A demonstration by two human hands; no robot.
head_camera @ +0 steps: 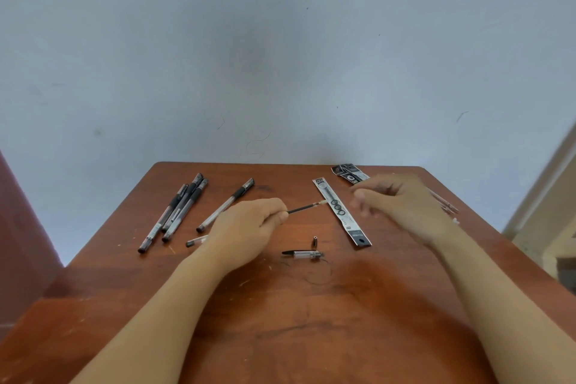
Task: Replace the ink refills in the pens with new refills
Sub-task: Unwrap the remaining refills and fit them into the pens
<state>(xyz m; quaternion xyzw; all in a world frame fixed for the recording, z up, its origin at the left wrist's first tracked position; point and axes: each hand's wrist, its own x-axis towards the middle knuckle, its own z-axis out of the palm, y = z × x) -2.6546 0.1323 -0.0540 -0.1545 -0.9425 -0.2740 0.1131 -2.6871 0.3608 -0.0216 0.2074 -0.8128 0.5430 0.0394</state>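
Observation:
My left hand [249,227] grips a clear pen barrel [196,241] whose end sticks out to the left of the hand. A thin black refill [307,206] juts from the fingers toward the right. My right hand [402,203] is blurred and hovers just right of the refill's pale tip, apart from it, with loosely curled fingers and nothing seen between them. A sealed refill pack [341,212] lies under that gap. A clear pen cap with a black clip [300,253] and a small metal tip piece [315,241] lie on the wooden table [280,305] in front of my hands.
Several capped pens [174,212] lie bundled at the table's left, one more pen [227,204] beside my left hand. Torn black wrappers [349,173] sit at the far right corner. Thin refills [444,204] lie behind my right hand. A wall stands just past the table.

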